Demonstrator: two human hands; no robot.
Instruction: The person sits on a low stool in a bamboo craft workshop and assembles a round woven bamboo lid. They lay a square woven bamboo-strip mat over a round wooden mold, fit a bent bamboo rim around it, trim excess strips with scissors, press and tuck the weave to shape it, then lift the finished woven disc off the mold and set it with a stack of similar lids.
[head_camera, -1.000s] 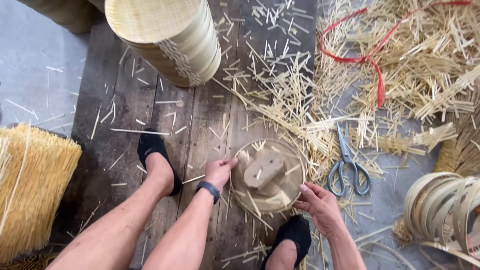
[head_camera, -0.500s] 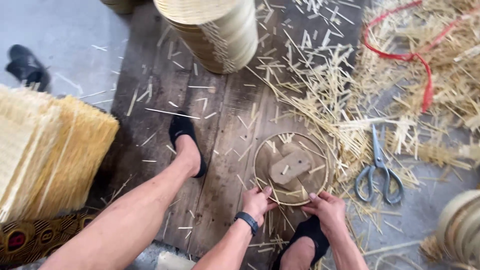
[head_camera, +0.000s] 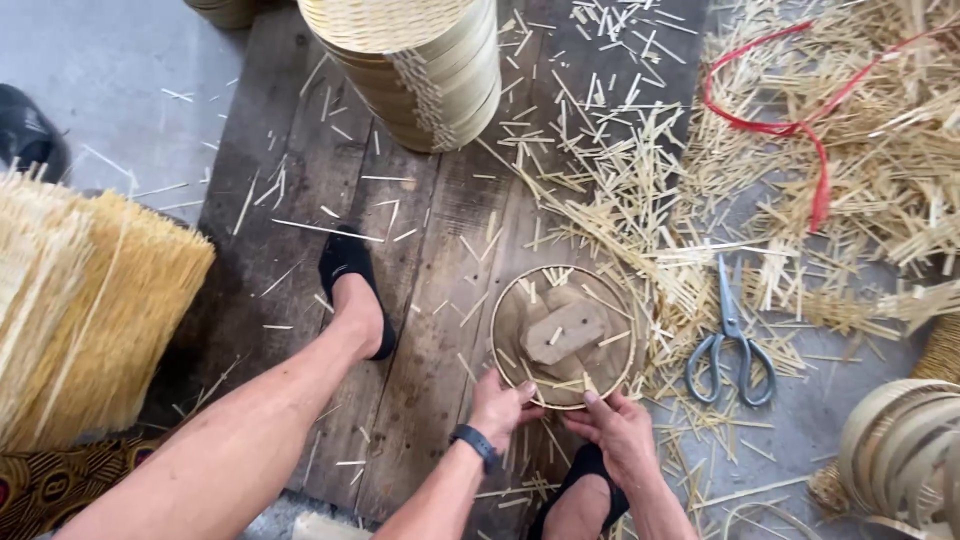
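Observation:
A round bamboo ring (head_camera: 500, 310) lies flat on a dark wooden board (head_camera: 420, 250), around a small wooden block (head_camera: 563, 332), with a few thin bamboo sticks across it. My left hand (head_camera: 503, 401) pinches the ring's near rim; a dark band sits on that wrist. Beside it my right hand (head_camera: 618, 428) presses fingertips on the same near rim, touching a stick there. Both my feet in black slippers rest on the board.
A stack of woven bamboo lids (head_camera: 420, 60) stands at the far end of the board. Scissors (head_camera: 730, 340) lie right of the ring among loose cut sticks. A red ribbon (head_camera: 790, 130) crosses the straw pile. Bundled sticks (head_camera: 90, 310) at left, coiled strips (head_camera: 900, 450) at right.
The view has shifted right and nearer. Both hands moved from the ring's sides down to its near rim and now sit close together.

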